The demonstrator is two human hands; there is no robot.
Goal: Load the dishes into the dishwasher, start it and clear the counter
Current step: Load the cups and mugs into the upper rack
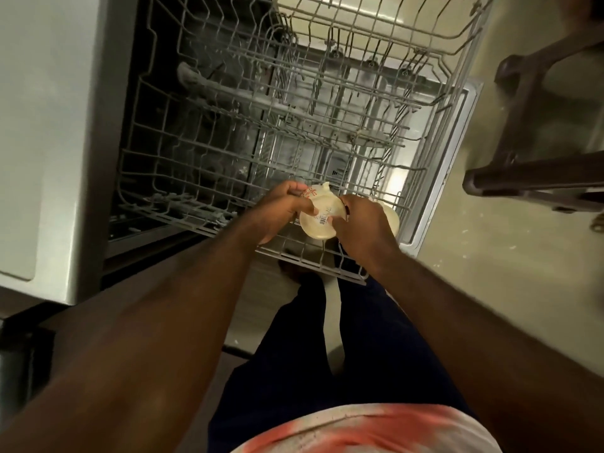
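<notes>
A pale plastic measuring cup (318, 220) with red markings and a barcode sticker on its bottom is held bottom-up over the near right corner of the pulled-out upper wire rack (209, 158). My left hand (281, 210) grips its left side, fingers curled round the rim. My right hand (366, 227) holds its right side. A second pale round piece (390, 217) shows just behind my right hand; what it is I cannot tell. The lower rack (385, 37) and the open dishwasher door (447, 158) lie beneath.
The counter's light side panel (49, 142) stands to the left of the dishwasher. A dark chair or stool frame (536, 178) sits on the floor to the right. My legs stand right in front of the rack.
</notes>
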